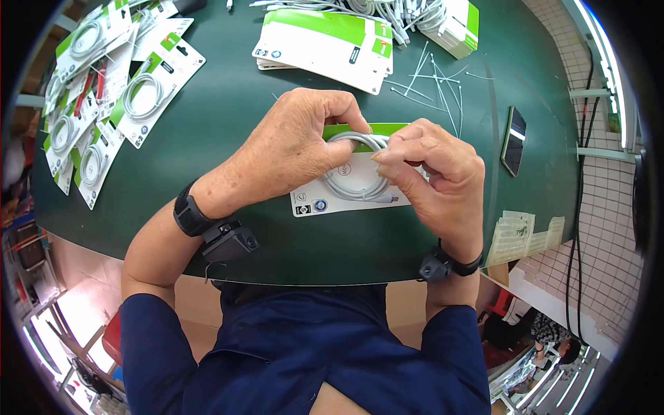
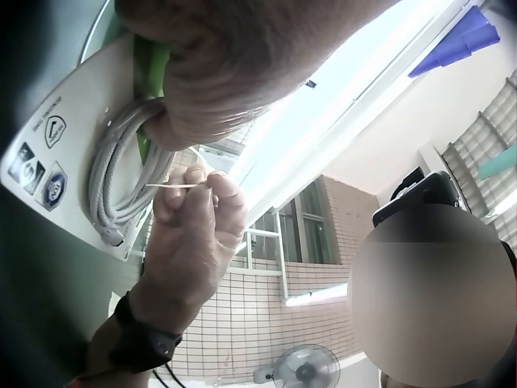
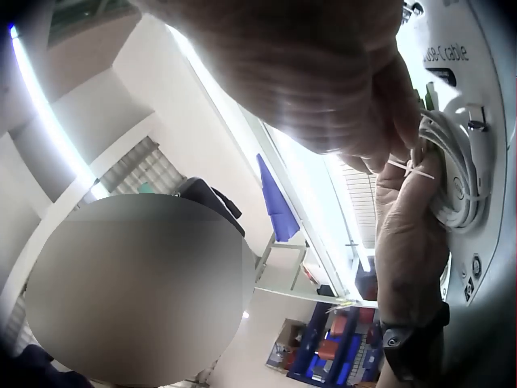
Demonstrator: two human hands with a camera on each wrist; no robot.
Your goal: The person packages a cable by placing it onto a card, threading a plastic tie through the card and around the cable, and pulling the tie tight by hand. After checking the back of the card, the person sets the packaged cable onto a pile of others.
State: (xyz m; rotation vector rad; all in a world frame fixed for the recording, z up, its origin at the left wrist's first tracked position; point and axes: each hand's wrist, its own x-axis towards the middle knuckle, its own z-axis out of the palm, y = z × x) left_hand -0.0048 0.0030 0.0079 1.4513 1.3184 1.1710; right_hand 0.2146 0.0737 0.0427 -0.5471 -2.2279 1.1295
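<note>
A coiled light-grey cable (image 1: 340, 185) lies on a white-and-green packaging card (image 1: 304, 201) in front of me. At the coil's upper part, my left hand (image 1: 294, 135) grips it between thumb and index finger. My right hand (image 1: 446, 169) is at the coil's right side, its fingertips close to the left hand's. Between its thumb and index finger it pinches a thin white cable tie (image 2: 161, 186), seen crossing beside the coil in the left wrist view. In the right wrist view, the cable tie (image 3: 420, 171) shows near the left thumb, and a cable plug (image 3: 478, 121) rests against the card.
Carded cables (image 1: 142, 97) pile up at the left. Flat cards (image 1: 318, 52) are stacked at the back, near bundled cables (image 1: 377, 8) and a white-and-green box (image 1: 456, 31). Loose cable ties (image 1: 432, 79) lie behind my right hand. A phone (image 1: 514, 142) sits at the right.
</note>
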